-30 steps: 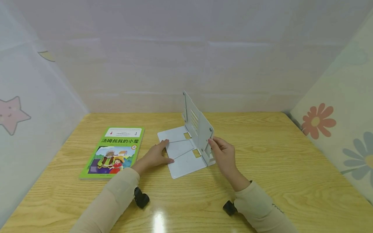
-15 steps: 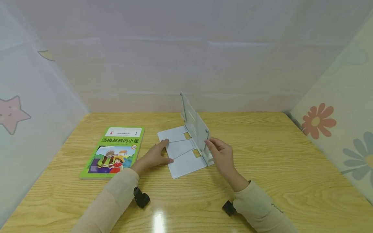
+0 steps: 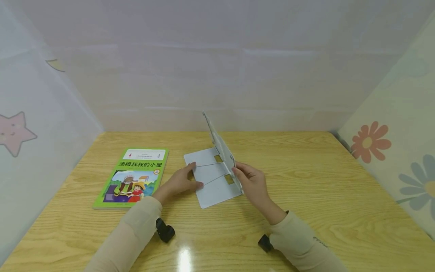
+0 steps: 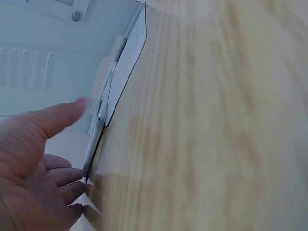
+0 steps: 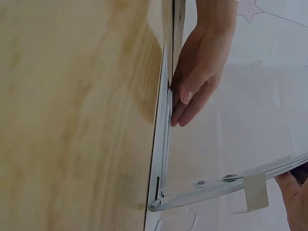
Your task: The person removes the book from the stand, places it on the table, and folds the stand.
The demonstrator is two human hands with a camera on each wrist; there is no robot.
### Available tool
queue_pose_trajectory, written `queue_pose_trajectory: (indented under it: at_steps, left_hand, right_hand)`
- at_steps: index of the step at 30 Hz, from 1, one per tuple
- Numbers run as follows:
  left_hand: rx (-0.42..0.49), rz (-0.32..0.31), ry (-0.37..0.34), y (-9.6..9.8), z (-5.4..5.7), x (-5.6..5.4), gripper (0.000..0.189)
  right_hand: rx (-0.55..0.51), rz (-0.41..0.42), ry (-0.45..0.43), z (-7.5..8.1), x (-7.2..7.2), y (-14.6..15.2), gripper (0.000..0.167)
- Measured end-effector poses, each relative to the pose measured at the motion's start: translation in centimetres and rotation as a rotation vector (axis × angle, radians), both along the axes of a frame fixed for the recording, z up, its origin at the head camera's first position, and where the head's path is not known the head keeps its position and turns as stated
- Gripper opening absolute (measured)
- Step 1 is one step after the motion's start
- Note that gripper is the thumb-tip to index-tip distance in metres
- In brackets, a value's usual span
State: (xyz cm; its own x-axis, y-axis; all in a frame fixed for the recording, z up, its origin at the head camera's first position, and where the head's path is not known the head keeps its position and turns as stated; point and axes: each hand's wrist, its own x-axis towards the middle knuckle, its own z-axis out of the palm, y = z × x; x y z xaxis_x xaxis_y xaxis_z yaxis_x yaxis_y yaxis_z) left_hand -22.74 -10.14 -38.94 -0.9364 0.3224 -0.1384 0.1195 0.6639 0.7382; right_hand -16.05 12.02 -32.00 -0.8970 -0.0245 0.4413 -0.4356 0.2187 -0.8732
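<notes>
A white metal book stand lies on the table in the head view, its flat base (image 3: 217, 194) down and its hinged panel (image 3: 221, 145) raised and leaning left over the base. My left hand (image 3: 178, 181) rests at the base's left edge, thumb and fingers spread along it. On the panel's near edge, my right hand (image 3: 253, 183) pinches with thumb and fingers. Slots in the panel (image 4: 33, 67) show in the left wrist view. A bent lip (image 5: 255, 192) sticks out from the panel in the right wrist view, where the right fingers (image 5: 291, 192) are partly cut off.
A green picture-covered book (image 3: 130, 181) lies flat on the wooden table (image 3: 326, 196), left of the left hand. Pale cloth walls (image 3: 217, 64) with printed flowers and a star stand behind and at both sides.
My right hand has moved left, tilting the panel from nearly upright further over the base. My left hand and the base have stayed in place.
</notes>
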Motion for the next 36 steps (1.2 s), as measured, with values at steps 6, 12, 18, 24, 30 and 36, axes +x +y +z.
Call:
queue_pose_trajectory:
  at_steps: [6,12,18,24,30,36]
  left_hand:
    - [0.25,0.039,-0.001,0.0,2.4,-0.3,0.078]
    - [0.548,0.002,0.025,1.2,6.5,0.2,0.066]
    - [0.666,0.071,0.005,2.3,8.1,0.2,0.064]
    - [0.787,0.129,-0.009,2.9,8.4,0.4,0.061]
    - [0.88,0.156,-0.002,2.8,8.4,0.7,0.055]
    - [1.007,0.174,-0.03,2.3,7.9,1.2,0.049]
  right_hand:
    - [0.027,0.023,-0.003,0.2,0.2,-0.3,0.019]
    - [0.041,0.09,0.049,0.3,0.2,-0.6,0.022]
    - [0.059,0.132,0.098,-0.5,0.0,-0.5,0.023]
    - [0.063,0.197,0.127,-2.3,-0.9,-0.5,0.027]
    - [0.117,0.222,0.177,-2.5,-0.8,-1.0,0.029]
    - [0.246,0.229,0.256,-2.5,-0.8,-1.4,0.032]
